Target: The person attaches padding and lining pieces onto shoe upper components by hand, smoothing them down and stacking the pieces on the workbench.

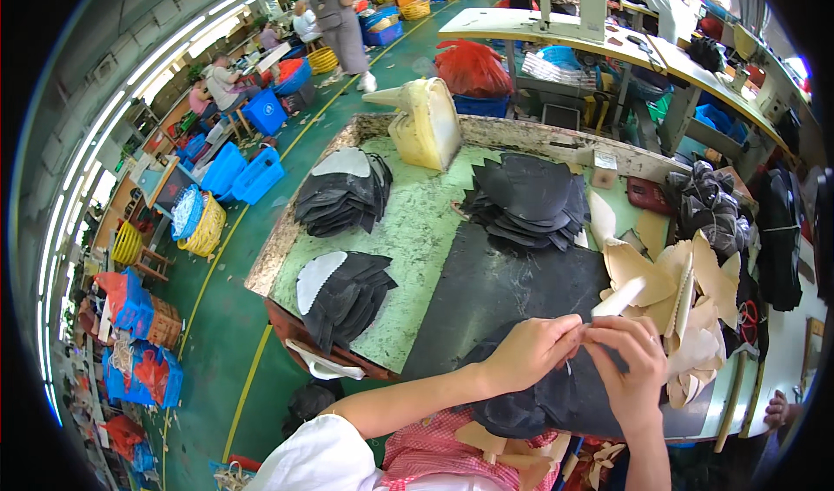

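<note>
My two hands meet above the right part of the table. My right hand (627, 352) pinches a narrow white piece (620, 297), which sticks up from between the fingers with a pale tapered end. Right beside it, my left hand (540, 342) has its thumb and fingertips pressed together at the lower end of that piece; what lies between them is hidden. Beneath the hands is a pile of dark cut pieces (512, 395) at the table's near edge. To the right of my right hand, tan curved cut pieces (695, 317) lie in a loose heap.
Stacks of black cut pieces lie at far left (343, 200), near left (347, 296) and far middle (526, 196). A yellowed plastic container (427, 126) stands by the back rim. A black mat (512, 274) covers mid-table. Another person's hand (777, 411) shows at far right.
</note>
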A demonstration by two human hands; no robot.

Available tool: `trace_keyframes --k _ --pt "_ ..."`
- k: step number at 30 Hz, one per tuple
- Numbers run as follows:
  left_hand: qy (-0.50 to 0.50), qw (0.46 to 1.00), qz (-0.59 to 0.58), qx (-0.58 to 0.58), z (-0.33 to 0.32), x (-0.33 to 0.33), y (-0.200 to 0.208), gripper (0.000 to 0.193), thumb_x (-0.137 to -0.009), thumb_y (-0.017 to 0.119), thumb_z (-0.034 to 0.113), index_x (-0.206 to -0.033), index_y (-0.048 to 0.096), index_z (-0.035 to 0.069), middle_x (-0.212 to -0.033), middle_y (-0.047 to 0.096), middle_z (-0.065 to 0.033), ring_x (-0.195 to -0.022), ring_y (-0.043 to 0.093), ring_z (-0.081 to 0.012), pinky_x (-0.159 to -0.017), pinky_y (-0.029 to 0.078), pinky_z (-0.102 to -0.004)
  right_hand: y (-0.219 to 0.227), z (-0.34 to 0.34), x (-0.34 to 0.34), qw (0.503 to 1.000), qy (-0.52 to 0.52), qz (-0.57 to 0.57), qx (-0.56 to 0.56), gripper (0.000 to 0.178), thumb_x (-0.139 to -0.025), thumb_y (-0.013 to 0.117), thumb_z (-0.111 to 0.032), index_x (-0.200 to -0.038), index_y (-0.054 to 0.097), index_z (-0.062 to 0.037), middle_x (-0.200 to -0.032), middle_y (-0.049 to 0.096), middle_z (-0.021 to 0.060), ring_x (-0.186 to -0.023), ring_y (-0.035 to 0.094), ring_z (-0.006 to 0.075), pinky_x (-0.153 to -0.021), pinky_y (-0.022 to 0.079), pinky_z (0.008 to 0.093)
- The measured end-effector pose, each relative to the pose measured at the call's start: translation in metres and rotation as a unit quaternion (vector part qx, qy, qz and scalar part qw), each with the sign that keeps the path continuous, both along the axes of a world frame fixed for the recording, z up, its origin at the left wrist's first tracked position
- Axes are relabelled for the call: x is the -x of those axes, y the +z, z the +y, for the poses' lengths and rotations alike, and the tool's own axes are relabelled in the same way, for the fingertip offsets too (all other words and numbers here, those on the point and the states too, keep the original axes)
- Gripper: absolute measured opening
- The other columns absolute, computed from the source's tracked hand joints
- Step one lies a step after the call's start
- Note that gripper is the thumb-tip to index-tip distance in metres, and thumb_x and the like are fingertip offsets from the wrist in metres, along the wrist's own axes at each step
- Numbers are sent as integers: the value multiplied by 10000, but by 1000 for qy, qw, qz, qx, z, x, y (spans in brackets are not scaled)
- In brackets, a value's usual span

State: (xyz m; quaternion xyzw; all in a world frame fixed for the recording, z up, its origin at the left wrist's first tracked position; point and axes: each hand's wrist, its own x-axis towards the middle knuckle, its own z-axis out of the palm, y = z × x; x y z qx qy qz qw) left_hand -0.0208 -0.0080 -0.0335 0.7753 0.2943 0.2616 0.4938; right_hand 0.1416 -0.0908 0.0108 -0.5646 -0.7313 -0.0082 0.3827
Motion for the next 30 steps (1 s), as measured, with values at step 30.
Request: trace_keyframes --k 30 --pt "-54 971 69 -222 -36 3 13 180 -883 634 189 -842 533 46 -702 537 -77 -616 588 -220 -535 467 -335 -38 -43 -4 832 -5 464 303 144 -782 688 32 -922 699 62 -838 723 79 -788 685 105 -738 558 236"
